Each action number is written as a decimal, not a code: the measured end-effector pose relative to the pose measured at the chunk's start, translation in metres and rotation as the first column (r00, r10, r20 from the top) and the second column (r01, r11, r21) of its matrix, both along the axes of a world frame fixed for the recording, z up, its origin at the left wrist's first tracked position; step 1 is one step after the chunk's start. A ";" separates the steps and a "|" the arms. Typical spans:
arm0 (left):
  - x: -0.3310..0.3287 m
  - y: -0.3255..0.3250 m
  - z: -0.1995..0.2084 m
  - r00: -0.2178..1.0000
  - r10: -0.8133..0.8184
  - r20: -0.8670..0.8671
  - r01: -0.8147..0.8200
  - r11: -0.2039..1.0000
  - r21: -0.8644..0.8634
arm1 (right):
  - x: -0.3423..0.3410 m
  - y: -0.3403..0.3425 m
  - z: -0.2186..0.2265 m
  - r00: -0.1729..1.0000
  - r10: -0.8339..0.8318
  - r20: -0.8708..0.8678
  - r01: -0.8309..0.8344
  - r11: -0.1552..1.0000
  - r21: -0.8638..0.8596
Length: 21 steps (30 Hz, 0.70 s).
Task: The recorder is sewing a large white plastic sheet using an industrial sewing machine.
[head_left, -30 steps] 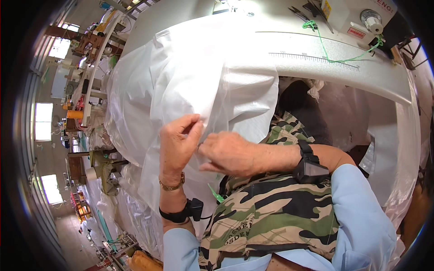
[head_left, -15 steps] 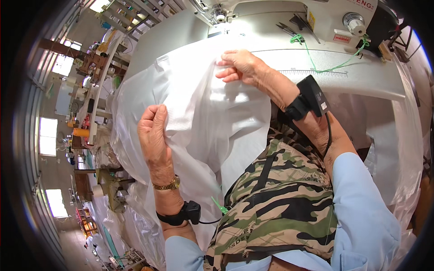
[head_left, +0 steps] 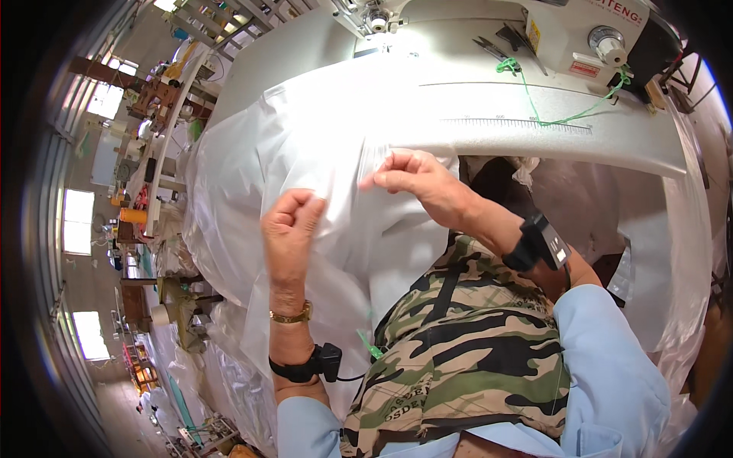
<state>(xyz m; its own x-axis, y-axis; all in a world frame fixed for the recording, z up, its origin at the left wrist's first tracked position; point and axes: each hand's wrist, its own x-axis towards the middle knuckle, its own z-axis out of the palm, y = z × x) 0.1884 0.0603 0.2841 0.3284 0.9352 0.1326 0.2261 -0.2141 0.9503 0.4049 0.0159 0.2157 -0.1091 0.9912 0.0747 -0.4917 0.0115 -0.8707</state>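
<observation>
A large white plastic sheet (head_left: pixel 305 145) drapes from the sewing machine's table down over my lap, in loose folds. My left hand (head_left: pixel 292 221), with a gold watch on the wrist, is closed, thumb against curled fingers, pinching a fold of the sheet. To its right, my right hand (head_left: pixel 420 182) is also closed, its thumb and forefinger together on the sheet; its fingertips are a little blurred. The two hands are a short way apart, in front of the table edge. The sewing machine (head_left: pixel 580 30) stands beyond them, its needle area (head_left: pixel 379 47) above the sheet's far end.
Scissors (head_left: pixel 491 49) and other dark tools lie below the machine arm. A green cord (head_left: pixel 527 95) trails across the table (head_left: pixel 641 137), which has a ruler strip along its front. More plastic sheeting (head_left: pixel 657 252) hangs at the right. Cluttered shelves (head_left: pixel 156 168) stand at the left.
My right hand has come down toward me from the far part of the sheet, and its fingers have closed. My left hand has shifted right, closer to it.
</observation>
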 end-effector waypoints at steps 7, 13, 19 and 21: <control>0.018 -0.033 -0.036 0.944 -0.209 -0.255 0.219 0.976 0.015 | -0.013 -0.043 -0.010 0.976 -0.037 -0.215 0.020 0.996 -0.081; 0.024 -0.040 -0.046 0.922 -0.250 -0.296 0.281 0.957 0.067 | -0.009 -0.054 0.009 0.833 -0.187 0.520 0.131 0.981 0.142; 0.022 -0.039 -0.064 0.947 -0.306 -0.095 0.300 0.951 -0.071 | -0.019 -0.055 0.007 0.352 -0.324 0.878 -0.162 0.903 0.398; 0.021 -0.039 -0.062 0.953 -0.301 -0.037 0.290 0.940 -0.177 | -0.021 -0.055 0.005 0.422 -0.344 0.839 -0.179 0.875 0.449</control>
